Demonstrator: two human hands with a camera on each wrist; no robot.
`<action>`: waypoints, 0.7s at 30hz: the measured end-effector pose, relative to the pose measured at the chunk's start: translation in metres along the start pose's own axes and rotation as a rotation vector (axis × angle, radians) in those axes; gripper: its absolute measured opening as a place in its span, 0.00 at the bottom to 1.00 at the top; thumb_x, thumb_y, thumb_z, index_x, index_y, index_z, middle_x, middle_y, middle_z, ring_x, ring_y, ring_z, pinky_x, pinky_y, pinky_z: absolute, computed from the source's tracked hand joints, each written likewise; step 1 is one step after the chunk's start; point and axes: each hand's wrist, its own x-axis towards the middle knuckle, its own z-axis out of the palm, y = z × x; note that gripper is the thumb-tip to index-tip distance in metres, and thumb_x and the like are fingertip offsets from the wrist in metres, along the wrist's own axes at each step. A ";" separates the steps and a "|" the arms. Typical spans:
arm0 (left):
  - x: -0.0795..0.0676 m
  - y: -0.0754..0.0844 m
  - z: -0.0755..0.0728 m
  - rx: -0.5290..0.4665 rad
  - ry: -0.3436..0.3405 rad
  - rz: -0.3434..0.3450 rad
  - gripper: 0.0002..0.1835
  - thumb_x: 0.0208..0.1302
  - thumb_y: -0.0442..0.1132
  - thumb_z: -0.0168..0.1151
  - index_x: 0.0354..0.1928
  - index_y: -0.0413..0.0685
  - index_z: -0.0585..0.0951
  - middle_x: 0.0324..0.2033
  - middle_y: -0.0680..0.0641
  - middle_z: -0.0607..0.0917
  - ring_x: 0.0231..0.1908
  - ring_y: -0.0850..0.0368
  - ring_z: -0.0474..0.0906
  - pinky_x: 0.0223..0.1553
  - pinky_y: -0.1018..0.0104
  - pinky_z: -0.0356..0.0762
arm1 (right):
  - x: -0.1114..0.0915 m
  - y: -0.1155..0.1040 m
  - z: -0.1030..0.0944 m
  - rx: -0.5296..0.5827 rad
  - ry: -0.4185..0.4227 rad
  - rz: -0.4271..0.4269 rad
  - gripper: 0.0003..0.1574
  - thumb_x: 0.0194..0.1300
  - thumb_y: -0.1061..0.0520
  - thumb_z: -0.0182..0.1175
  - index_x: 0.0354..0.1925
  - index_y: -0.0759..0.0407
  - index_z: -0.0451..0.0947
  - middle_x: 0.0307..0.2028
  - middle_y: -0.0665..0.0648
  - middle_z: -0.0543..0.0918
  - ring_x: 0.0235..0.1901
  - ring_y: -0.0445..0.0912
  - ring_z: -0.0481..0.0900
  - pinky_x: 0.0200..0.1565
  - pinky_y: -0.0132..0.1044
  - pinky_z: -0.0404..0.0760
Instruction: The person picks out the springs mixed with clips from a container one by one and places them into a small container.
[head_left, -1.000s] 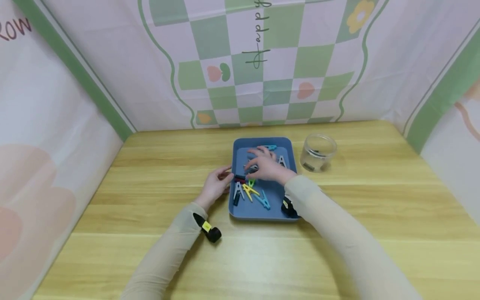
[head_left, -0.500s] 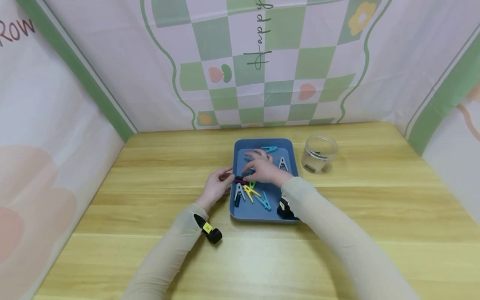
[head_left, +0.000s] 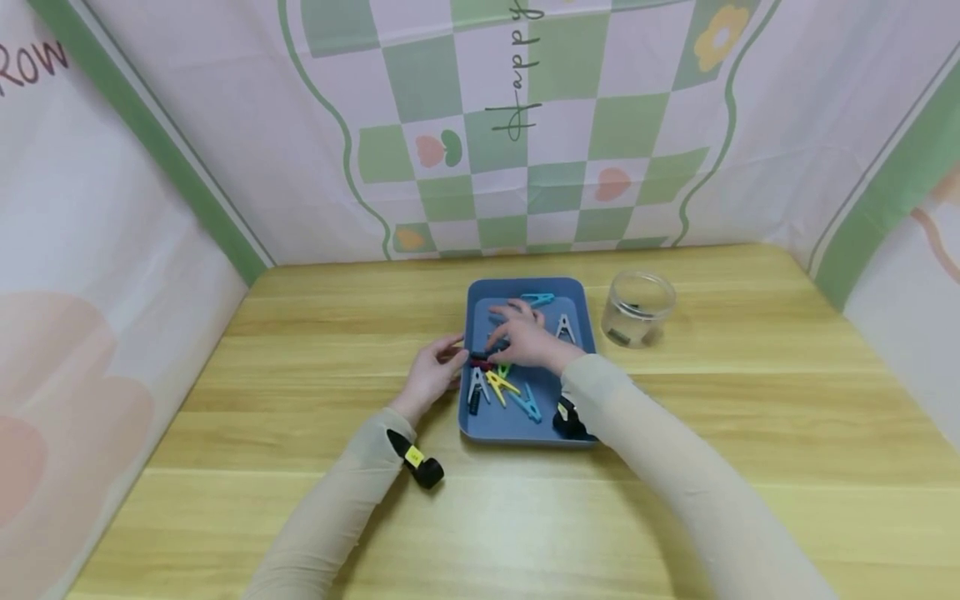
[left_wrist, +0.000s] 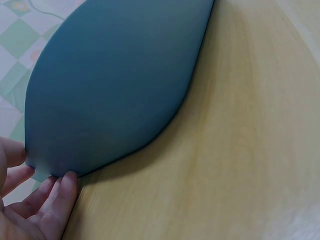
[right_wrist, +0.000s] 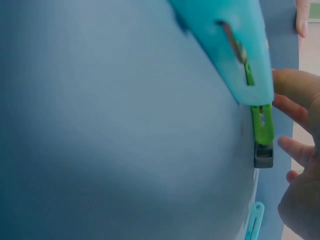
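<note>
My right grip [head_left: 524,340] is spread over clips [head_left: 493,380] inside the tray [head_left: 525,286]. My left grip [head_left: 431,372], fingers loose, touches its edge, with surface [head_left: 330,333] beyond.

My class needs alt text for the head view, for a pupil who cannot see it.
A person's right hand reaches into a blue tray holding coloured clips, while the left hand touches the tray's left side. A clear round jar with small dark pieces inside stands to the right on a wooden table.
</note>
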 end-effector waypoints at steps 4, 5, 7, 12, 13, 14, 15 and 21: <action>0.000 0.000 0.000 -0.002 0.005 -0.008 0.23 0.68 0.40 0.56 0.64 0.52 0.71 0.56 0.39 0.76 0.53 0.46 0.76 0.43 0.61 0.85 | -0.001 -0.002 0.000 -0.007 0.000 -0.003 0.10 0.58 0.52 0.65 0.39 0.52 0.86 0.71 0.60 0.57 0.71 0.62 0.39 0.66 0.67 0.43; 0.000 0.000 0.000 0.000 0.006 -0.006 0.23 0.68 0.40 0.56 0.64 0.52 0.71 0.56 0.39 0.76 0.53 0.46 0.76 0.43 0.61 0.85 | -0.001 -0.003 0.000 -0.010 -0.002 -0.003 0.10 0.59 0.52 0.65 0.39 0.52 0.86 0.71 0.60 0.57 0.71 0.62 0.39 0.65 0.67 0.43; 0.000 0.000 0.001 0.008 0.009 -0.003 0.23 0.68 0.40 0.56 0.64 0.51 0.71 0.56 0.39 0.76 0.53 0.46 0.76 0.43 0.61 0.85 | -0.001 -0.003 0.000 -0.014 -0.006 -0.001 0.10 0.59 0.53 0.65 0.39 0.53 0.86 0.71 0.61 0.57 0.71 0.62 0.39 0.65 0.67 0.43; 0.000 -0.001 0.001 0.016 0.012 -0.003 0.23 0.68 0.40 0.56 0.64 0.52 0.71 0.56 0.40 0.76 0.53 0.46 0.75 0.43 0.61 0.85 | -0.001 -0.003 0.000 -0.016 -0.011 0.006 0.09 0.59 0.53 0.64 0.38 0.53 0.86 0.71 0.60 0.57 0.71 0.62 0.39 0.65 0.67 0.44; 0.000 -0.001 0.001 0.014 0.012 -0.005 0.23 0.68 0.40 0.56 0.64 0.52 0.71 0.56 0.40 0.76 0.53 0.46 0.75 0.43 0.61 0.85 | -0.001 -0.003 0.000 -0.015 -0.011 0.006 0.09 0.59 0.54 0.64 0.38 0.53 0.86 0.71 0.60 0.57 0.71 0.62 0.39 0.65 0.67 0.44; 0.000 -0.001 0.001 0.011 0.011 -0.007 0.23 0.68 0.40 0.56 0.64 0.52 0.71 0.56 0.40 0.76 0.53 0.46 0.75 0.44 0.61 0.85 | 0.000 -0.003 0.000 -0.013 -0.009 0.006 0.09 0.59 0.54 0.64 0.38 0.53 0.86 0.71 0.60 0.57 0.71 0.62 0.40 0.65 0.67 0.44; 0.000 -0.001 0.001 0.011 0.010 -0.007 0.23 0.68 0.40 0.56 0.64 0.52 0.71 0.56 0.40 0.76 0.53 0.46 0.75 0.44 0.61 0.85 | -0.001 -0.003 0.000 -0.009 -0.008 0.006 0.09 0.59 0.54 0.64 0.38 0.53 0.86 0.71 0.60 0.57 0.71 0.62 0.40 0.65 0.67 0.44; 0.000 -0.001 0.001 0.017 0.014 -0.005 0.23 0.67 0.40 0.56 0.64 0.52 0.71 0.56 0.40 0.76 0.53 0.46 0.75 0.43 0.61 0.85 | -0.001 -0.001 -0.001 0.021 0.016 0.002 0.09 0.58 0.55 0.65 0.38 0.55 0.86 0.71 0.60 0.58 0.70 0.62 0.41 0.64 0.66 0.44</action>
